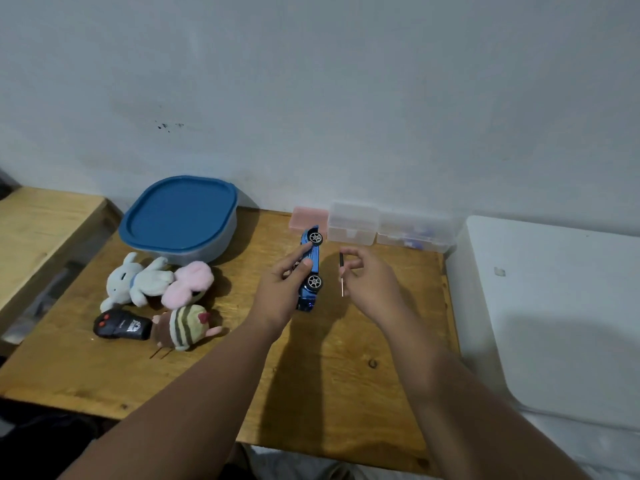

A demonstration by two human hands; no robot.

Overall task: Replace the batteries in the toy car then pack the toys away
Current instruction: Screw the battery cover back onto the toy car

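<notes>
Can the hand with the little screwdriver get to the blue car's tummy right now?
Probably yes. The right hand holds the screwdriver just beside the blue car, with only bare table between them. The left hand holds the car on its side, though which way its underside faces is hard to tell.

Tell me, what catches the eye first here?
At the centre, the left hand holds a shiny blue toy car tipped on its side above the wooden table, while the right hand pinches a thin black-handled screwdriver beside it. To the left lie three small plush toys before a blue-lidded plastic tub.
</notes>
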